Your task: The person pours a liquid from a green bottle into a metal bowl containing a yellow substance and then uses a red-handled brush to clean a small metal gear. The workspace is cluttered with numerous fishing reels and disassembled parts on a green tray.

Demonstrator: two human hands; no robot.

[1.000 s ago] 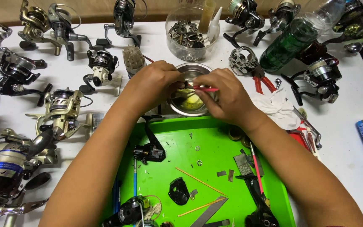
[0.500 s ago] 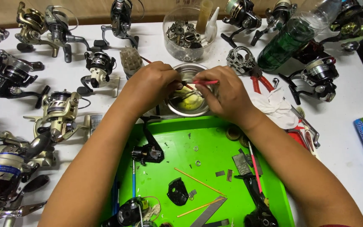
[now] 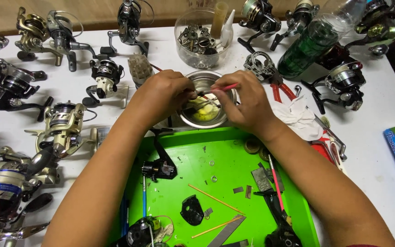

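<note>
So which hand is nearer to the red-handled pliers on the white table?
The right hand. It sits just left of the red-handled pliers, holding a thin red tool over the metal bowl. The left hand is on the bowl's far side.

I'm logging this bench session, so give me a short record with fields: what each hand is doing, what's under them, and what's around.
left hand: pinches a small dark part over the metal bowl
right hand: holds a thin red-handled tool, tip toward the part
bowl contents: yellowish liquid or grease
green tray: nearer the person, with loose washers, sticks and black reel parts
clear tub: behind the bowl, full of metal pieces
surroundings: fishing reels across the white table; green bottle lying right
</note>
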